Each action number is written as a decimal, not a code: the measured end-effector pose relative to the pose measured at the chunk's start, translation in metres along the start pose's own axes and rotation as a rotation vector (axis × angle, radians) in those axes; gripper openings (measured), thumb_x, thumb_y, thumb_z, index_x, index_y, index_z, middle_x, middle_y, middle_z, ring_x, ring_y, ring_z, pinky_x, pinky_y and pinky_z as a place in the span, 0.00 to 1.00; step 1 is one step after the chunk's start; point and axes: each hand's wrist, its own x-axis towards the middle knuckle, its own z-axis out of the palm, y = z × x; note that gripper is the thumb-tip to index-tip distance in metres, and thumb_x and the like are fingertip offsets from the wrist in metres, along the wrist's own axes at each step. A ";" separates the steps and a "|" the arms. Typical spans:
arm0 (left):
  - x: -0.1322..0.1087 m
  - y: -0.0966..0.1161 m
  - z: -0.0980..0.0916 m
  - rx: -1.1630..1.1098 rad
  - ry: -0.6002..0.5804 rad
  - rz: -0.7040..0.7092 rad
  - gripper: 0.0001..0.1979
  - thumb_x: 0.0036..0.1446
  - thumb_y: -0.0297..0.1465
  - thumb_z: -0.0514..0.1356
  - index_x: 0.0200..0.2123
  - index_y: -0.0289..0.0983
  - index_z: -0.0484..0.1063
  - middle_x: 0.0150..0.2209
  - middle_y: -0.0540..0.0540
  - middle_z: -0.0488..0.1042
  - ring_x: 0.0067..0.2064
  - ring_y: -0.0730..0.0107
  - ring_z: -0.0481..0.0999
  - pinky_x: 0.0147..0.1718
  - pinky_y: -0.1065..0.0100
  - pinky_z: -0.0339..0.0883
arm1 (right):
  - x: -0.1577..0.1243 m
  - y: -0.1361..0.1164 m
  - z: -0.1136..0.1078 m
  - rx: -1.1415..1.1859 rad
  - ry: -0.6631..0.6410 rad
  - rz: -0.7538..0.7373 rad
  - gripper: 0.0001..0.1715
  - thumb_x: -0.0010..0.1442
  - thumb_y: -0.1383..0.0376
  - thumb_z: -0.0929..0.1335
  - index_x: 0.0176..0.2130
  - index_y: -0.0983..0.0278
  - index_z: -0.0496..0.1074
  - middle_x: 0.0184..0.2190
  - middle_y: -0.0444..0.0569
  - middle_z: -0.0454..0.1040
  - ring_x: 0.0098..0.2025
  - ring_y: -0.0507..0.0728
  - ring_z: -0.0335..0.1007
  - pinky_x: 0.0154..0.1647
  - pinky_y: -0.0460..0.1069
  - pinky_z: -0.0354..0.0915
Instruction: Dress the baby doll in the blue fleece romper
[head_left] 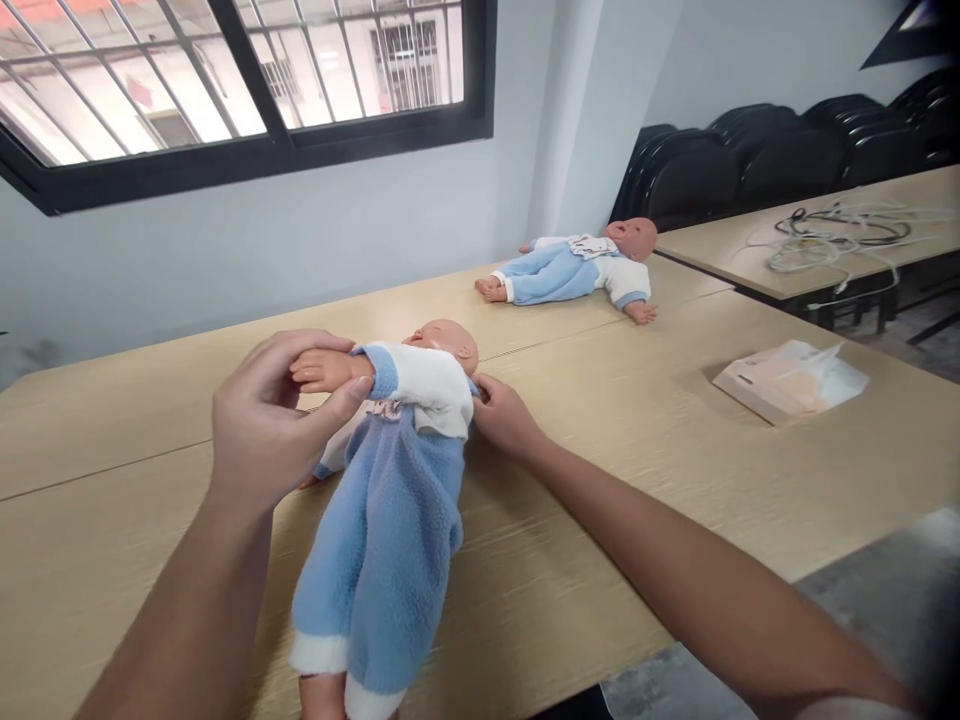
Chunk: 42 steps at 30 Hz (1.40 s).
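Note:
A baby doll (397, 480) in blue trousers and a white top lies on the wooden table, its head away from me and its legs toward the near edge. My left hand (277, 410) is wrapped round the doll's forearm and hand, thumb on the near side. At the doll's back, beside the shoulder, my right hand (504, 415) pinches a bit of blue fabric. The doll's face is mostly turned away, and its other arm shows partly beneath it.
A second doll (559, 270) lies on its back at the table's far side. A tissue pack (791, 382) sits to the right. Tangled cables (840, 235) lie on another table (720, 245). Stacked black chairs (787, 150) stand behind, and a barred window (285, 150) is at upper left.

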 end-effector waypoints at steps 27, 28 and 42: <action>0.001 -0.001 0.001 0.001 0.039 -0.024 0.12 0.55 0.36 0.72 0.43 0.45 0.80 0.45 0.46 0.81 0.47 0.57 0.80 0.45 0.57 0.77 | -0.061 -0.030 0.006 -0.003 -0.279 -0.400 0.21 0.69 0.50 0.68 0.31 0.61 0.66 0.33 0.47 0.70 0.35 0.56 0.64 0.36 0.51 0.59; 0.001 -0.002 0.000 0.004 0.044 -0.026 0.12 0.55 0.36 0.72 0.43 0.45 0.80 0.45 0.46 0.81 0.47 0.57 0.81 0.45 0.57 0.77 | -0.059 -0.030 0.002 0.067 -0.388 -0.361 0.23 0.69 0.48 0.67 0.31 0.61 0.66 0.31 0.46 0.68 0.33 0.54 0.62 0.34 0.50 0.58; 0.001 0.000 -0.003 0.028 -0.030 0.007 0.12 0.54 0.38 0.71 0.43 0.46 0.79 0.44 0.47 0.81 0.47 0.55 0.80 0.46 0.55 0.78 | -0.041 -0.017 -0.014 0.386 -0.298 -0.301 0.17 0.69 0.50 0.70 0.37 0.60 0.72 0.41 0.49 0.71 0.44 0.58 0.67 0.47 0.54 0.65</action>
